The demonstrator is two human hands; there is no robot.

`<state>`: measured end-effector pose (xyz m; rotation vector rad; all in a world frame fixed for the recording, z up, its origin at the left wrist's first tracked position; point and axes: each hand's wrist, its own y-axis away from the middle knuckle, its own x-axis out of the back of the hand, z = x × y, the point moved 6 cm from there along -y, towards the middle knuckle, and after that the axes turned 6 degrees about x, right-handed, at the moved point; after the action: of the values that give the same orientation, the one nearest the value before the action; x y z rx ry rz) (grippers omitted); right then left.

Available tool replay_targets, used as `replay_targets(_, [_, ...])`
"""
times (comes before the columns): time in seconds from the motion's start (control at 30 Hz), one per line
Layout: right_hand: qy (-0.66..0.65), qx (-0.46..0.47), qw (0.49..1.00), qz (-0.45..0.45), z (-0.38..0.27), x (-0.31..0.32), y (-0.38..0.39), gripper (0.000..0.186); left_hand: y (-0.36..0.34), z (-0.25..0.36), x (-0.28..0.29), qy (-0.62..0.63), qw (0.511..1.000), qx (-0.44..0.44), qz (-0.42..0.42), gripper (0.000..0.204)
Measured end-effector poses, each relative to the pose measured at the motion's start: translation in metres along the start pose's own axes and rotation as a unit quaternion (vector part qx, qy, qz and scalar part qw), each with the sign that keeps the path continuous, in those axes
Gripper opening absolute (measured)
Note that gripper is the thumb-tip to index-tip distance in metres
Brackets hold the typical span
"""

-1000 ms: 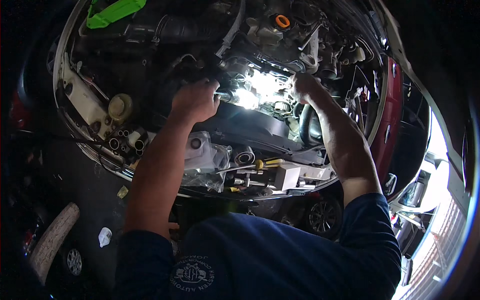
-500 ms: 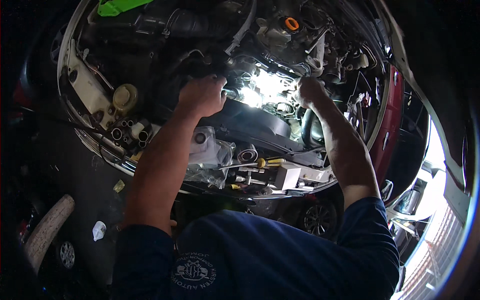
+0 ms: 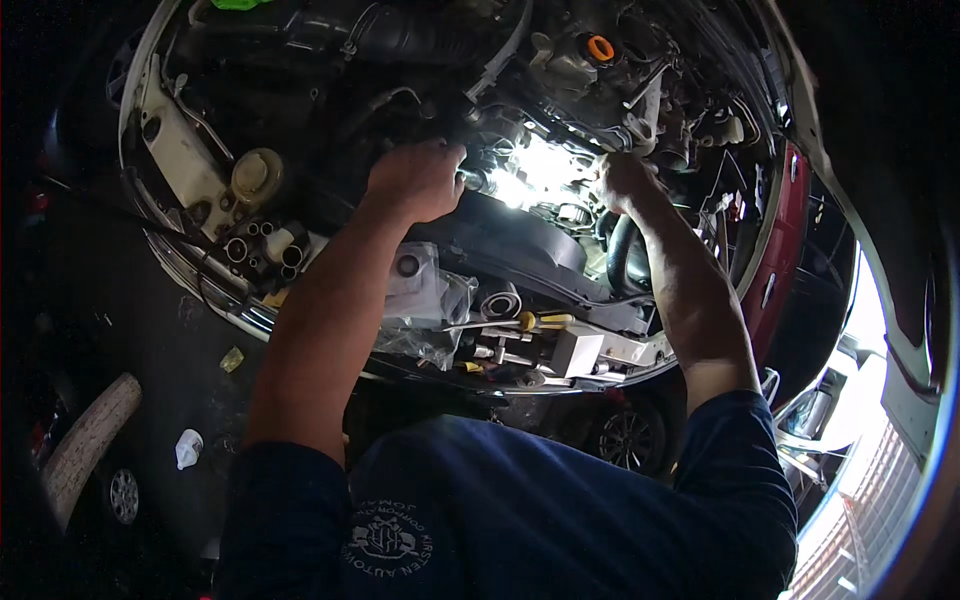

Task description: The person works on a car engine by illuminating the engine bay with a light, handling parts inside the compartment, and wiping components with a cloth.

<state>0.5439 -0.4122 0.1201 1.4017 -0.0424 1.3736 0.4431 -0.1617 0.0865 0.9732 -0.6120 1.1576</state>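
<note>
Both my arms reach over the front of a car into its open engine bay. My left hand [image 3: 418, 180] is closed, with a short dark cylindrical thing [image 3: 474, 180] sticking out past its fingers toward a glaring bright patch. I cannot make out its kind. On the other side of the glare, my right hand [image 3: 627, 184] is bent down among the engine parts. Its fingertips are lost in the light and the parts, so what they touch is hidden. A ribbed pulley [image 3: 573, 214] and a thick black hose [image 3: 622, 255] lie just below it.
Along the front edge lie a yellow-handled screwdriver [image 3: 545, 321], a white box [image 3: 577, 352], a bearing-like ring [image 3: 500, 304], sockets [image 3: 238, 250] and clear plastic bags [image 3: 425, 300]. A round cream reservoir [image 3: 257, 175] stands at left. The raised hood's edge [image 3: 860, 215] curves along the right.
My view has shifted slightly. My left hand has turned a little, with its knuckles higher and closer to the glare. The right hand stays in about the same place.
</note>
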Motion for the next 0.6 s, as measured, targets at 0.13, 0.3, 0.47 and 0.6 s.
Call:
replay_targets(0.13, [-0.059,-0.026,0.997,0.035,0.007,-0.001,-0.001,0.023,0.001,0.0,0.0,0.007,0.999,-0.014,0.042,0.033])
replay_targets(0.3, [-0.019,0.029,0.999,0.03,0.001,-0.008,-0.009,0.023,-0.001,0.0,-0.002,0.0,0.999,-0.007,0.037,0.032])
replay_targets(0.47, [0.006,0.02,1.0,0.021,0.004,-0.006,-0.005,0.022,0.0,0.001,0.002,-0.004,1.0,0.001,0.028,0.033])
replay_targets(0.6, [-0.053,-0.038,0.997,0.039,0.012,-0.003,-0.001,0.022,0.0,0.002,0.001,-0.003,0.999,0.018,-0.039,0.043])
